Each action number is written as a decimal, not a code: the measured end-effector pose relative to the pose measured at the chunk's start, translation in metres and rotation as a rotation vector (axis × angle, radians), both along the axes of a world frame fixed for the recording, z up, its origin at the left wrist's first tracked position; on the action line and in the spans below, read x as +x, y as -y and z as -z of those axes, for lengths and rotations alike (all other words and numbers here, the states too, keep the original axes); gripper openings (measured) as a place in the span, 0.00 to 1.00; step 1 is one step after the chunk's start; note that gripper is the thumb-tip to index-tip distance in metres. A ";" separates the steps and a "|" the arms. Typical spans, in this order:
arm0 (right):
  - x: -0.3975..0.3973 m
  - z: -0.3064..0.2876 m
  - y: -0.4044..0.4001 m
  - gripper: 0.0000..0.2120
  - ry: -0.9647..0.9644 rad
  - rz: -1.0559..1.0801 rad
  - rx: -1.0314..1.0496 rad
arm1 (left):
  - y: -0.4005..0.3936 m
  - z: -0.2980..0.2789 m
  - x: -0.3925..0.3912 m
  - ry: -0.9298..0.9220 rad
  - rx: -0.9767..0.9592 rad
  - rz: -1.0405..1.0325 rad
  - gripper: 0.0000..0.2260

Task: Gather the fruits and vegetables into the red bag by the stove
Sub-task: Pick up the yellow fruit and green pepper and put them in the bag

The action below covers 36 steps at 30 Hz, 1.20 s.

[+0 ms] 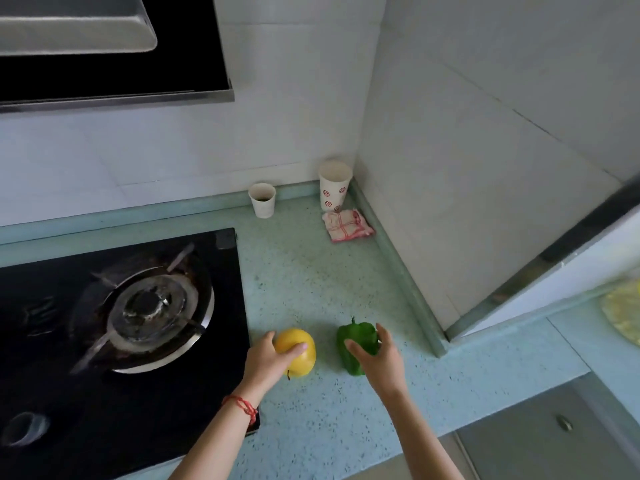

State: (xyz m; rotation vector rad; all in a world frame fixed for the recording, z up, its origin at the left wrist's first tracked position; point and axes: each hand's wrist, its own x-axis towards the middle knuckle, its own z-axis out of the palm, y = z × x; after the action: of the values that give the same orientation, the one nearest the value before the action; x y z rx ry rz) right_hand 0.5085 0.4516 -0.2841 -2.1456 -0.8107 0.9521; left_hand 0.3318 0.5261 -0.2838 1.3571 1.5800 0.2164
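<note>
Gripping a yellow apple (298, 353) with my left hand (268, 362), I have my fingers curled over its top and left side, thumb across the front, while it sits on the speckled pale-green countertop (311, 271) in the lower middle of the frame. Its short stem pokes out at the bottom edge, just below my palm. A red string bracelet (242, 407) circles that wrist.

My right hand (379, 358) is spread around a green bell pepper (355, 344) just to the right of the apple, thumb on its near left face and fingers reaching round the far right side. The pepper rests on the counter too, stem pointing toward the top of the frame. I cannot tell whether this hand is already squeezing the pepper or only cupping it. Apple and pepper lie near each other with a strip of bare counter between them.

Filling the left of the frame is a black glass gas stove (121, 323), its burner ring (152, 306) close to the apple's left. Toward the upper middle, against the tiled wall, stand a small white paper cup (262, 199) and a taller patterned paper cup (334, 185), with a folded red-checked cloth (347, 225) lying just below the taller one. A range hood (104, 46) occupies the upper left corner. No red bag appears anywhere in view.
</note>
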 end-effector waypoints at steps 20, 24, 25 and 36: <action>0.002 0.011 -0.004 0.28 -0.216 0.140 0.130 | -0.008 0.004 -0.008 0.343 -0.052 -0.220 0.35; -0.005 -0.003 -0.003 0.24 -0.328 0.136 0.211 | -0.008 -0.005 -0.022 0.466 -0.014 -0.274 0.31; -0.008 -0.007 -0.003 0.24 -0.367 0.138 0.230 | -0.009 -0.007 -0.027 0.491 0.002 -0.291 0.33; -0.049 -0.042 -0.014 0.13 -0.566 0.008 0.350 | 0.002 -0.024 -0.095 0.655 0.111 -0.449 0.19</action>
State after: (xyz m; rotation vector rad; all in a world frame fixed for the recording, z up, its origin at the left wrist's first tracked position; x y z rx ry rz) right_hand 0.4593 0.4658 -0.2423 -1.4722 -0.6228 1.2290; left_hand 0.2367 0.5238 -0.2602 0.8568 1.2883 0.9339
